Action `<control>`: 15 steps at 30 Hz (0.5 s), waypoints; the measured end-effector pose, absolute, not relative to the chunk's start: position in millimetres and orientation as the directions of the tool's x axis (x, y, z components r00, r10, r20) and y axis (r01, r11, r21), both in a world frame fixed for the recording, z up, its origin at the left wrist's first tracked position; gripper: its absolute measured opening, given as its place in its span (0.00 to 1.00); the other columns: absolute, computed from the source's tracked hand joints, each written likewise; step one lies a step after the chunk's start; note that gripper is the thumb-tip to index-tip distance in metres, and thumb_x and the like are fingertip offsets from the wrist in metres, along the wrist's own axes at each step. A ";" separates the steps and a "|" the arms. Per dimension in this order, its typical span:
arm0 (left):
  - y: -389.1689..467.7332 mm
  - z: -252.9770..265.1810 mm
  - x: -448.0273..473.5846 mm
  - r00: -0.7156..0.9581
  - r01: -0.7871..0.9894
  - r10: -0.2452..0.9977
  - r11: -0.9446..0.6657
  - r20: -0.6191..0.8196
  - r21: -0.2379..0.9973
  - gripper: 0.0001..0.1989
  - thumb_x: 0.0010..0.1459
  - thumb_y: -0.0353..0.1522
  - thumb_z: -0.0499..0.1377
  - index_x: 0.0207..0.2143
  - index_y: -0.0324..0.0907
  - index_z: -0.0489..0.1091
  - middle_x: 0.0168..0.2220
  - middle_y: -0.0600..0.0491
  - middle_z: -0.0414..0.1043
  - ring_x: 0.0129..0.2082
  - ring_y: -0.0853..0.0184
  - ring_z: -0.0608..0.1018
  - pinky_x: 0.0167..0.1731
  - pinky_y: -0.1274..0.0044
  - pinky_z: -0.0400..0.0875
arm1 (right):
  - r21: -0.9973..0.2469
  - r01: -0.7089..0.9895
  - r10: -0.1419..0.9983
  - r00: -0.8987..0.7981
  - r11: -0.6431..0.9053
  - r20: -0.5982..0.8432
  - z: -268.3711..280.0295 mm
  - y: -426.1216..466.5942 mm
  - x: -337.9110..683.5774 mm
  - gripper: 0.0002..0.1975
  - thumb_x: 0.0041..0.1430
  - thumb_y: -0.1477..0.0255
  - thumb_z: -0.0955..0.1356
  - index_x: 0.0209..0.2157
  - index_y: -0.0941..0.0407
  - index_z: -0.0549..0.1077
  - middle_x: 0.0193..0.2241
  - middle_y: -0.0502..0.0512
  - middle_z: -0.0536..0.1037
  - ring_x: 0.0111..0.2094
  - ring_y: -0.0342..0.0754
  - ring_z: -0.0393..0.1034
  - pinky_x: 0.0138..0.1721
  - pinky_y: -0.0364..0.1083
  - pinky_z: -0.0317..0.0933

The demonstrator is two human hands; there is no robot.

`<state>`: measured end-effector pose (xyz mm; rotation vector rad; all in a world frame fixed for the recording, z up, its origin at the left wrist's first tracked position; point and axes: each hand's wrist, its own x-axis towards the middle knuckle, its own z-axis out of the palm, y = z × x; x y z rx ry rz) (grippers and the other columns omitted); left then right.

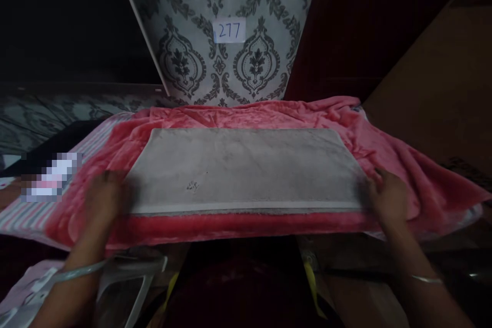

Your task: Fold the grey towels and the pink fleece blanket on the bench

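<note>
While the left hand is at the left end of the grey cloth, the right hand is at its right end. Fingers blurred on both; can't tell whether either is gripping or just touching. Cloth lies flat between the hands, dark mark nearer the left one. Pink blanket runs beneath the cloth and out past the right hand. Striped fabric left of the left hand. Bangle behind the left hand. Card reading 277 on patterned wall, beyond both hands.
</note>
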<state>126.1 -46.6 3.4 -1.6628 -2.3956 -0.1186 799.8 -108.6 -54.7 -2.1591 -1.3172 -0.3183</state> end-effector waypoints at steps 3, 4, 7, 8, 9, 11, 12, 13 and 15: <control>0.5 15.8 200.3 0.030 0.999 0.986 -0.037 0.163 0.038 0.29 0.65 0.38 0.48 0.62 0.26 0.62 0.65 0.31 0.63 0.67 0.49 0.65 0.63 0.63 0.62 | -0.238 0.969 0.860 0.179 -0.069 0.477 -28.4 -47.0 729.1 0.30 0.65 0.66 0.59 0.65 0.65 0.64 0.63 0.72 0.67 0.65 0.61 0.60 0.64 0.59 0.55; 17.8 18.5 230.7 0.127 0.990 0.981 -0.135 0.147 0.049 0.30 0.67 0.39 0.48 0.65 0.30 0.60 0.69 0.35 0.59 0.70 0.53 0.61 0.66 0.66 0.58 | -0.225 0.974 0.894 0.095 0.006 0.437 -20.4 -25.1 701.3 0.31 0.66 0.66 0.58 0.67 0.64 0.62 0.66 0.71 0.64 0.67 0.60 0.56 0.66 0.59 0.54; 59.6 17.3 315.6 0.351 0.927 0.935 -0.355 0.052 0.119 0.32 0.69 0.41 0.47 0.70 0.35 0.54 0.73 0.40 0.49 0.73 0.55 0.52 0.69 0.63 0.51 | -0.216 0.971 0.959 -0.037 0.101 0.280 -8.8 27.2 624.9 0.32 0.69 0.65 0.58 0.71 0.61 0.56 0.71 0.67 0.55 0.71 0.61 0.48 0.66 0.61 0.51; 67.7 13.0 337.1 0.382 0.914 0.923 -0.383 0.037 0.132 0.33 0.70 0.41 0.46 0.71 0.35 0.51 0.74 0.39 0.46 0.74 0.54 0.51 0.70 0.60 0.49 | -0.206 0.972 0.969 -0.065 0.116 0.240 -10.1 37.6 605.9 0.32 0.70 0.65 0.57 0.72 0.59 0.54 0.72 0.65 0.53 0.72 0.61 0.46 0.67 0.62 0.49; 72.5 6.9 354.0 0.412 0.901 0.910 -0.413 0.037 0.132 0.33 0.70 0.42 0.45 0.72 0.36 0.51 0.74 0.39 0.45 0.74 0.54 0.50 0.70 0.59 0.47 | -0.187 0.972 0.974 -0.100 0.139 0.206 -13.8 44.4 591.0 0.31 0.71 0.64 0.57 0.72 0.56 0.53 0.73 0.63 0.52 0.72 0.61 0.45 0.67 0.64 0.47; 74.0 -9.3 374.2 0.455 0.884 0.890 -0.456 0.034 0.103 0.33 0.70 0.44 0.46 0.72 0.39 0.52 0.74 0.41 0.46 0.74 0.53 0.50 0.70 0.56 0.45 | -0.142 0.974 0.975 -0.156 0.179 0.162 -25.7 49.3 573.6 0.30 0.72 0.62 0.56 0.72 0.53 0.54 0.72 0.60 0.53 0.72 0.61 0.45 0.67 0.67 0.43; 72.1 -17.9 378.7 0.458 0.883 0.887 -0.461 0.059 0.089 0.32 0.70 0.45 0.45 0.72 0.40 0.53 0.74 0.41 0.47 0.74 0.52 0.51 0.70 0.55 0.44 | -0.123 0.974 0.973 -0.173 0.192 0.150 -32.1 49.2 569.9 0.29 0.73 0.60 0.55 0.72 0.52 0.56 0.72 0.60 0.54 0.72 0.62 0.45 0.67 0.68 0.42; 69.5 -25.6 380.7 0.457 0.883 0.886 -0.463 0.081 0.078 0.32 0.70 0.46 0.45 0.71 0.41 0.54 0.74 0.41 0.48 0.74 0.51 0.51 0.70 0.54 0.44 | -0.109 0.974 0.973 -0.183 0.199 0.144 -37.6 48.5 568.6 0.29 0.73 0.60 0.55 0.71 0.51 0.56 0.72 0.59 0.55 0.72 0.62 0.46 0.67 0.68 0.42; 64.8 -36.7 380.4 0.449 0.886 0.884 -0.459 0.129 0.069 0.32 0.70 0.47 0.45 0.71 0.42 0.55 0.73 0.41 0.50 0.73 0.51 0.52 0.70 0.53 0.44 | -0.100 0.974 0.972 -0.188 0.203 0.143 -44.4 48.0 570.2 0.29 0.73 0.58 0.54 0.71 0.50 0.57 0.72 0.59 0.54 0.72 0.62 0.46 0.67 0.68 0.43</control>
